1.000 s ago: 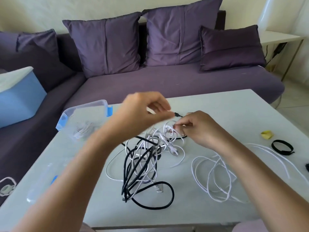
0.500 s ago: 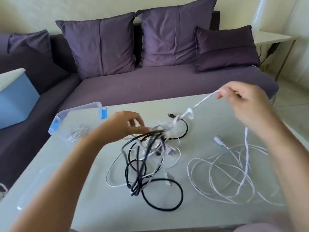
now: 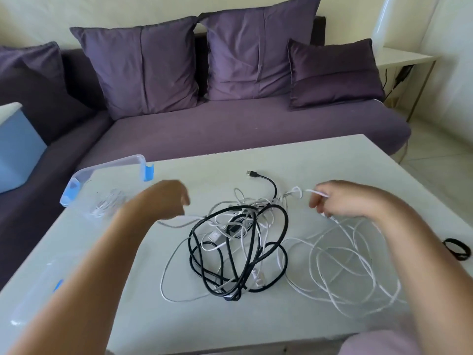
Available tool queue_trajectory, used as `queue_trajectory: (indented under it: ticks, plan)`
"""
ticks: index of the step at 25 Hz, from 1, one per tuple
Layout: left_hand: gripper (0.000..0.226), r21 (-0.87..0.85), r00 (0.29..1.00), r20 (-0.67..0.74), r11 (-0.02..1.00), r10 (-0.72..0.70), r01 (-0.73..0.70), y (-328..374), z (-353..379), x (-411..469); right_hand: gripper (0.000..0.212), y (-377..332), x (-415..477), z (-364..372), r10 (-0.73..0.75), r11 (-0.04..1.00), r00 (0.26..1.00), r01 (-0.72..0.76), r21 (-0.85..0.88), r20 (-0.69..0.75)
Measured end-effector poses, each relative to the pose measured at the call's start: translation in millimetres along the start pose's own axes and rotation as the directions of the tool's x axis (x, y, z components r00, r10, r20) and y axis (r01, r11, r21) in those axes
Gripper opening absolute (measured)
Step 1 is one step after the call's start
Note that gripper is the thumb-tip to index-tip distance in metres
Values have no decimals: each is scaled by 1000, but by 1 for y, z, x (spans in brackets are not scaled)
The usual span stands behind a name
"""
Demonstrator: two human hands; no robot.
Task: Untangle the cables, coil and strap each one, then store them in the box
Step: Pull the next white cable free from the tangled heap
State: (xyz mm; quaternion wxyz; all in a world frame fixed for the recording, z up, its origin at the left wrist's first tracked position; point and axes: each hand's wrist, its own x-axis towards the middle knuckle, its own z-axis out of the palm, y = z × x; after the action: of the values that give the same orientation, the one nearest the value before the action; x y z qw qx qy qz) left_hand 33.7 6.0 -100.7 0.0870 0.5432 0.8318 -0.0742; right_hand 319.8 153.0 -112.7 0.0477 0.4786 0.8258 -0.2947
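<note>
Lid: a clear lid [image 3: 33, 298] with a blue clip lies on the near left of the bench [image 3: 332, 160], partly behind your left forearm and blurred.
Tangle: black and white cables lie knotted in one heap [image 3: 240, 226] mid-bench, between your forearms.
White cable: loose loops of it [image 3: 316, 192] spread over the bench to the right of the heap, some passing under your right forearm. One strand runs up to your right hand and on to a small loop at the heap's far right edge.
Strap: a black strap [image 3: 458, 248] lies curled at the bench's right edge, well apart from the heap.
Right hand: your right hand [image 3: 340, 198] is just right of the heap, fingers curled, pinching the white cable.
Left hand: your left hand [image 3: 166, 198] hangs just left of the heap and is blurred. A white strand runs out from beneath it, but you cannot tell whether it grips anything.
Plug: a black cable's USB plug [image 3: 252, 173] lies on the bench just beyond the heap.
Box: the clear box [image 3: 112, 162] with blue clips stands open on the far left of the bench, with a pale coil blurred inside.
Beyond: a purple sofa [image 3: 230, 129] with cushions [image 3: 143, 65] stands behind the bench, with a blue bin [image 3: 15, 149] on its left end.
</note>
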Motion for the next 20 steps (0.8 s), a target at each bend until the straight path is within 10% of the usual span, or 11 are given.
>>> queue_trajectory:
  ticks: [3, 6, 11, 14, 18, 20]
  plan:
    - [36, -425, 878, -455, 830, 151, -363, 42, -2, 0, 11, -16, -4, 10, -55, 987, 998, 52, -151, -14]
    - [25, -489, 802, -458, 644, 384, -588, 84, 9, -3, 18, -29, -9, 10, -208, 978, 970, 202, -52, -123]
    - [22, -450, 882, -108, 769, 458, -454, 83, 19, 9, 27, -39, -13, 7, -439, 890, 844, 456, -20, -307]
    - [39, -404, 894, -399, 836, 204, -372, 65, 3, 13, 23, -43, -10, 4, -493, 832, 619, 541, -123, -611]
    - [49, -249, 443, -891, 924, -100, -292, 44, -12, 11, 20, -61, -2, 8, -506, 766, 264, 576, -286, -821]
    - [45, -131, 404, -913, 981, -63, -142, 39, 11, 16, 17, -61, 2, 18, -514, 760, 272, 585, -284, -814]
